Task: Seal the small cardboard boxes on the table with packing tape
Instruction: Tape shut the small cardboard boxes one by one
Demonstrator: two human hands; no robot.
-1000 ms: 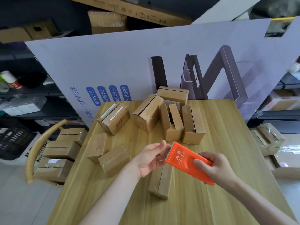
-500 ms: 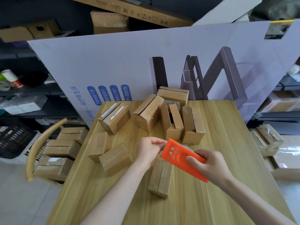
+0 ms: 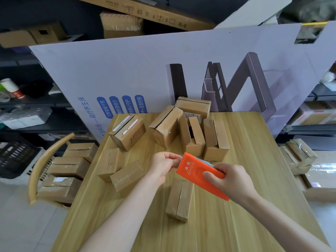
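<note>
Over the last second both hands have lifted slightly and moved toward the far pile, and the left hand (image 3: 164, 165) has gone from an open palm to a pinch. Its thumb and forefinger now close at the toothed edge of the orange tape cutter (image 3: 192, 167), probably on the tape's loose end, though the clear tape itself cannot be made out. The right hand (image 3: 230, 180) grips the cutter's body, fingers curled round it. A small box (image 3: 180, 199) lies on the table (image 3: 263, 160) just below the hands, seam up; more boxes (image 3: 194, 135) crowd the far end. The step looks like drawing out a fresh strip. Next, the tape must be pulled taut and laid straight along a seam.
</note>
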